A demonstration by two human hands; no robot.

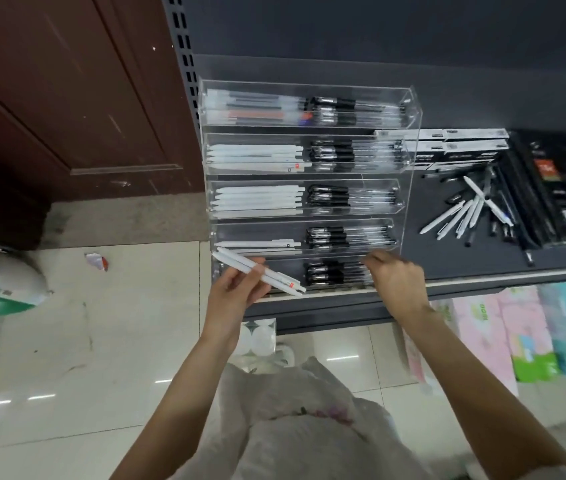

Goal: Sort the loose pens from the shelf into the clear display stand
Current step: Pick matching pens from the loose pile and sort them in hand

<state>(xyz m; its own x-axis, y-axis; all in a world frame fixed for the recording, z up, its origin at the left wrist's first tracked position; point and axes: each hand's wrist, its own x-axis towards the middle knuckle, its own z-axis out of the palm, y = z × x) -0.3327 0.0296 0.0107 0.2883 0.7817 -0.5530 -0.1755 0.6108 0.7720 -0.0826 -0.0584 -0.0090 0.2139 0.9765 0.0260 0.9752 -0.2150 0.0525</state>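
While left hand (236, 292) pinches two white pens (257, 271) w/ curled fingers, tips to 10 o'clock, prob. lining them up for the clear display stand (409, 140)'s lowest tier, right hand (395, 278) is blurred at that tier; grip can't tell. More loose pens (465, 209) lie on shelf (447, 251) at 3 o'clock.

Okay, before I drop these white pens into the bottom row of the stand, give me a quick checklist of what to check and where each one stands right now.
1. White pens held securely in the left hand: ok, fingers wrap around them.
2. Pens lined up with the bottom tier: not ok, they lie at a slant across its left end.
3. Room on the tier's left side: cannot tell, the hand and pens cover it.
4. Right hand clear of the slot: not ok, its fingers are at the tier's right end.
5. More loose pens waiting on the shelf: ok, a pile remains.
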